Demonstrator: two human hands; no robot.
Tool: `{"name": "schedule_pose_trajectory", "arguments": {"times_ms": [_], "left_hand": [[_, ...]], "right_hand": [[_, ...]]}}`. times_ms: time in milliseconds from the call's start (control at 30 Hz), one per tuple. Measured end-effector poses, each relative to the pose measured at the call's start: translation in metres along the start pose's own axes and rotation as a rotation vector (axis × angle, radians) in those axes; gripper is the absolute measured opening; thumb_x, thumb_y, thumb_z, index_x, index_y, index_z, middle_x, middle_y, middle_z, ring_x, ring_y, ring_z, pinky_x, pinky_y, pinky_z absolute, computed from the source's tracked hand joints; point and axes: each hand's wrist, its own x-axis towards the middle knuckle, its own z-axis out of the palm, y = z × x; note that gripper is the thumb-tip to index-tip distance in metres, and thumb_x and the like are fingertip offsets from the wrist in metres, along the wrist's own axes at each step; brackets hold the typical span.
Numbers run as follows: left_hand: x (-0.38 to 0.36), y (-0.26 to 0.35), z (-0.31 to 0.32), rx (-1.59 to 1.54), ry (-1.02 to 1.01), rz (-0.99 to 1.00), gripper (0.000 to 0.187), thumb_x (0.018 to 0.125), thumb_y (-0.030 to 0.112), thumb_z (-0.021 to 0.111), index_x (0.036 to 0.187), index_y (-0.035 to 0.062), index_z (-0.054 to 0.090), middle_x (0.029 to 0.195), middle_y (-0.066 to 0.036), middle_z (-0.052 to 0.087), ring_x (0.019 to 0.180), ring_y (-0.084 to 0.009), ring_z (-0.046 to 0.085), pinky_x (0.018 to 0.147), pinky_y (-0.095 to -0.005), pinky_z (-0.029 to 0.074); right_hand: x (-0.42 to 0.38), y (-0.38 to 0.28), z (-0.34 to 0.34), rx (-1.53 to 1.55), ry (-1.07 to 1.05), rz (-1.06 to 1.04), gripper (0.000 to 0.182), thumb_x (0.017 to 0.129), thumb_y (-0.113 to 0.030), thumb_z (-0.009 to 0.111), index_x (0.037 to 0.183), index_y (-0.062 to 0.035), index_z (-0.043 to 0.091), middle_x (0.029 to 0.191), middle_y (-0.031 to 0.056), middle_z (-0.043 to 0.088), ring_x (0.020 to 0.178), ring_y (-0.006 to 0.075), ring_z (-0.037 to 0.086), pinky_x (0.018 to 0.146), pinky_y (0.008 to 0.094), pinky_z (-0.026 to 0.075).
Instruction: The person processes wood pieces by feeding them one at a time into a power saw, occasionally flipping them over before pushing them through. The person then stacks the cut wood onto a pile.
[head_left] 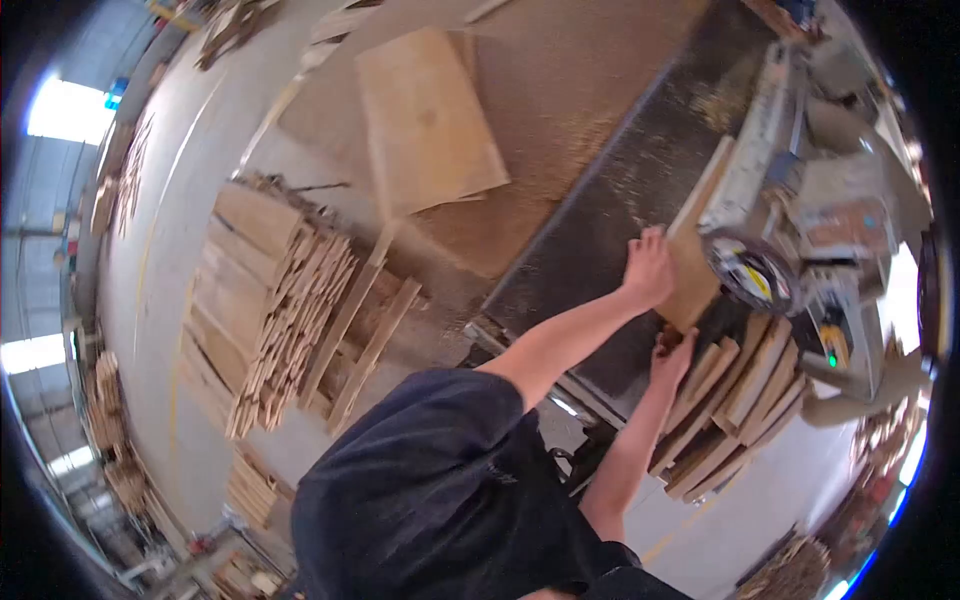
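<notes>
A light wooden board (697, 232) lies on the dark metal saw table (590, 240), with one end under the saw machine (800, 225). My left hand (650, 268) presses on the board's far side, fingers curled over its edge. My right hand (673, 357) grips the board's near end, just beside a stack of cut wooden pieces (735, 395). The round saw guard (752, 277) is close to both hands. Both arms are bare and reach out from my dark shirt.
A large pile of thin wooden slats (270, 310) sits on the floor to the left, with two long strips leaning on it. A plywood sheet (430, 120) lies on the sawdust-covered floor beyond. More wood stacks line the edges of the hall.
</notes>
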Motion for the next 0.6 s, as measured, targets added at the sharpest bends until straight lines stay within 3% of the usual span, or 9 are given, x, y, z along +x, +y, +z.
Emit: {"name": "schedule_pose_trajectory", "arguments": {"times_ms": [133,267,333,367,400,433,500,567,600], "left_hand": [[0.044,-0.035,-0.021,-0.265,-0.128,0.038,0.039,0.084,0.022,0.059,0.116,-0.0001,0.063,0.141,-0.025,0.042,0.128,-0.0407,0.043,0.1,-0.0559,0.038],[0.056,-0.136,-0.162,-0.193,0.375,-0.086,0.034,0.077,0.018,0.072,0.108,0.0081,0.067,0.118,-0.024,0.057,0.118,-0.044,0.05,0.099,-0.0558,0.042],[0.046,-0.207,-0.207,-0.057,0.42,-0.434,0.074,0.082,0.036,0.074,0.144,0.0089,0.043,0.139,-0.029,0.047,0.131,-0.0457,0.041,0.111,-0.0565,0.029],[0.037,-0.253,-0.216,-0.069,0.468,-0.623,0.094,0.086,0.046,0.072,0.155,0.0087,0.021,0.154,-0.035,0.024,0.141,-0.0485,0.028,0.116,-0.0571,0.021],[0.019,-0.297,-0.234,0.176,0.472,-0.671,0.106,0.087,0.054,0.069,0.158,0.0075,0.005,0.158,-0.038,0.004,0.146,-0.0514,0.017,0.118,-0.0581,0.017],[0.002,-0.305,-0.273,0.323,0.359,-0.871,0.113,0.087,0.062,0.066,0.157,0.0011,0.0,0.158,-0.039,0.0,0.149,-0.0497,0.009,0.119,-0.0589,0.013],[-0.039,-0.383,-0.266,0.29,0.543,-0.843,0.13,0.075,0.073,0.07,0.157,-0.0002,-0.001,0.154,-0.041,0.018,0.145,-0.0481,0.024,0.113,-0.064,0.024],[-0.066,-0.375,-0.285,0.033,0.512,-1.026,0.124,0.077,0.061,0.077,0.156,-0.0011,0.004,0.139,-0.034,0.047,0.119,-0.0414,0.058,0.094,-0.0541,0.051],[-0.072,-0.373,-0.284,0.021,0.512,-1.017,0.124,0.077,0.061,0.077,0.156,-0.0011,0.004,0.139,-0.034,0.047,0.119,-0.0414,0.058,0.094,-0.0541,0.051]], "right_hand": [[-0.027,0.0,0.017,-0.058,0.086,-0.14,0.048,0.105,-0.046,0.047,0.135,-0.009,0.051,0.094,0.0083,0.068,0.068,0.0141,0.061,0.046,0.0208,0.035],[-0.031,0.019,0.008,-0.101,0.067,-0.249,0.046,0.107,-0.039,0.047,0.142,-0.0094,0.047,0.099,0.0103,0.068,0.073,0.0146,0.063,0.051,0.0223,0.041],[-0.037,0.031,0.002,-0.126,0.035,-0.323,0.042,0.107,-0.034,0.049,0.141,-0.0095,0.048,0.098,0.0091,0.068,0.076,0.015,0.064,0.058,0.0244,0.045],[-0.039,0.034,-0.002,-0.12,0.04,-0.332,0.042,0.107,-0.034,0.049,0.141,-0.0095,0.048,0.098,0.0091,0.068,0.076,0.015,0.064,0.058,0.0244,0.045],[-0.041,0.038,-0.004,-0.146,0.014,-0.352,0.041,0.107,-0.032,0.048,0.14,-0.0091,0.049,0.097,0.0085,0.068,0.076,0.0151,0.064,0.061,0.0256,0.047],[-0.044,0.043,-0.006,-0.172,-0.013,-0.372,0.04,0.107,-0.031,0.048,0.14,-0.0087,0.05,0.096,0.0078,0.067,0.077,0.0153,0.064,0.063,0.0268,0.049],[-0.053,0.046,-0.007,-0.158,-0.009,-0.383,0.036,0.107,-0.028,0.049,0.137,-0.0081,0.052,0.096,0.0067,0.067,0.078,0.015,0.064,0.065,0.0274,0.05],[-0.044,0.049,-0.015,-0.1,-0.064,-0.365,0.035,0.107,-0.028,0.049,0.135,-0.0079,0.053,0.098,0.0068,0.067,0.078,0.015,0.064,0.067,0.028,0.051],[-0.042,0.05,-0.016,-0.07,-0.071,-0.355,0.034,0.107,-0.028,0.049,0.134,-0.008,0.054,0.098,0.007,0.066,0.079,0.015,0.064,0.068,0.0275,0.052]]}}
